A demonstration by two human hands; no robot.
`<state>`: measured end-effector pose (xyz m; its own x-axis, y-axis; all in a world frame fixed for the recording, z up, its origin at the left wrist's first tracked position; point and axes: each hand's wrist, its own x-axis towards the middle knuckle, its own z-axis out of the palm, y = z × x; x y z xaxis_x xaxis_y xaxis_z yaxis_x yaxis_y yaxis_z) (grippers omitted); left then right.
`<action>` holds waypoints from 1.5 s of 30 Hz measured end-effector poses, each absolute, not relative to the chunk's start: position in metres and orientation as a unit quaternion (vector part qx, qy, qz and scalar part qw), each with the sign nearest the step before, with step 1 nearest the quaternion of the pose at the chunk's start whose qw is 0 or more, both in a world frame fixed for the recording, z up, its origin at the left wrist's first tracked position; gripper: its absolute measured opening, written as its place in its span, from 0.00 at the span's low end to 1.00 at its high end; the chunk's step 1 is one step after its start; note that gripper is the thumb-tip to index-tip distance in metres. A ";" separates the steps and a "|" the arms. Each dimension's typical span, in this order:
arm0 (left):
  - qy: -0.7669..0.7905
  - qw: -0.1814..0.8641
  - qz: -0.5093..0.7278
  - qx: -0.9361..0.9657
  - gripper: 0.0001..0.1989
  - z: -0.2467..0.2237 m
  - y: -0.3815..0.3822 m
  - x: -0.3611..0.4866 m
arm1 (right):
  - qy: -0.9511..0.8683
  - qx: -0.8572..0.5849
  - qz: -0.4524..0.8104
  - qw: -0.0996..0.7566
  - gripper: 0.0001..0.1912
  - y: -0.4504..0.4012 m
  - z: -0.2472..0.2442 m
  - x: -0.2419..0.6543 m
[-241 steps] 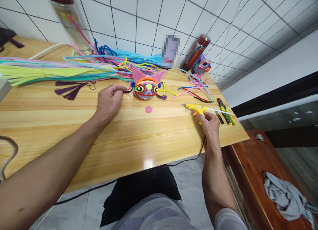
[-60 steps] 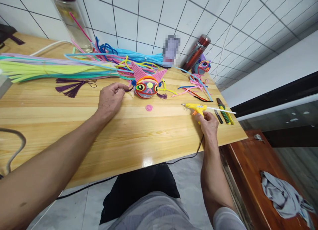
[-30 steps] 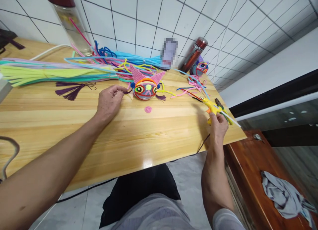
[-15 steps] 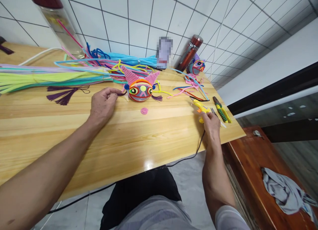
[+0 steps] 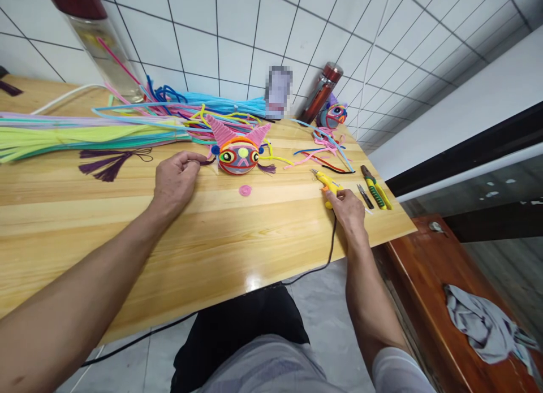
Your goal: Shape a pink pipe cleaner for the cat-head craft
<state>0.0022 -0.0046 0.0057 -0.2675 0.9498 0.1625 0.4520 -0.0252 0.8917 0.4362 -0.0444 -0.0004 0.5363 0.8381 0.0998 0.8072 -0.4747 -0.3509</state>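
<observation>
My right hand [image 5: 348,210] is closed around a yellow hot glue gun [image 5: 328,184], its nozzle pointing up and left and its black cord trailing off the table edge. With the fingers pinched, my left hand [image 5: 176,178] holds a dark purple tassel [image 5: 207,162] at the left side of a colourful pipe-cleaner animal head [image 5: 238,158]. Pink pointed ears and round eyes mark this head, which sits upright on the table. Another purple tassel [image 5: 267,168] hangs at its right side. Just in front lies a small pink coil [image 5: 245,190].
Bundles of pipe cleaners [image 5: 139,130] and a loose purple tassel [image 5: 104,164] lie at left. Behind stand a clear bottle [image 5: 104,56], a phone-like blurred object [image 5: 279,92], a red-brown flask [image 5: 321,93] and a second head [image 5: 331,115]. Pliers [image 5: 375,188] and a small pointed tool [image 5: 365,196] are at right.
My right hand has moved left with the glue gun, lifting away from the small pointed tool and pliers. The left hand stays at the tassel.
</observation>
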 end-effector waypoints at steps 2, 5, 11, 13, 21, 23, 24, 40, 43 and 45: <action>0.646 0.270 0.466 0.541 0.21 0.006 -0.005 0.003 | -0.481 -0.858 0.035 0.177 0.24 -0.044 -0.002 0.436; 0.647 0.275 0.467 0.536 0.22 0.008 -0.006 0.003 | -0.486 -0.853 0.028 0.191 0.19 -0.045 -0.004 0.437; 0.650 0.268 0.473 0.532 0.22 0.010 -0.008 0.004 | -0.472 -0.827 0.064 0.300 0.21 -0.051 -0.007 0.439; 0.648 0.259 0.478 0.534 0.22 0.010 -0.009 0.005 | -0.462 -0.792 0.113 0.383 0.25 -0.052 -0.007 0.439; 0.634 0.238 0.486 0.552 0.21 0.008 -0.009 0.003 | -0.476 -0.650 0.280 0.522 0.21 -0.063 -0.001 0.425; 0.635 0.228 0.485 0.556 0.20 0.009 -0.011 0.003 | -0.468 -0.641 0.285 0.537 0.20 -0.065 0.001 0.420; 0.632 0.217 0.485 0.563 0.19 0.010 -0.012 0.004 | -0.466 -0.637 0.290 0.542 0.20 -0.067 0.001 0.418; 0.423 0.109 0.370 0.820 0.19 -0.008 -0.035 0.033 | -0.484 -0.655 0.260 0.519 0.23 -0.085 0.006 0.379; 0.424 0.096 0.371 0.820 0.19 -0.011 -0.032 0.031 | -0.498 -0.671 0.209 0.508 0.24 -0.079 0.003 0.387; 0.410 0.090 0.373 0.827 0.19 -0.013 -0.032 0.033 | -0.494 -0.663 0.224 0.516 0.26 -0.080 0.002 0.387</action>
<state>0.0334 -0.0325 -0.0128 0.3854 0.7464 0.5425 0.6122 -0.6468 0.4549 0.3872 -0.0801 0.0022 0.4119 0.8862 0.2123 0.4233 0.0202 -0.9058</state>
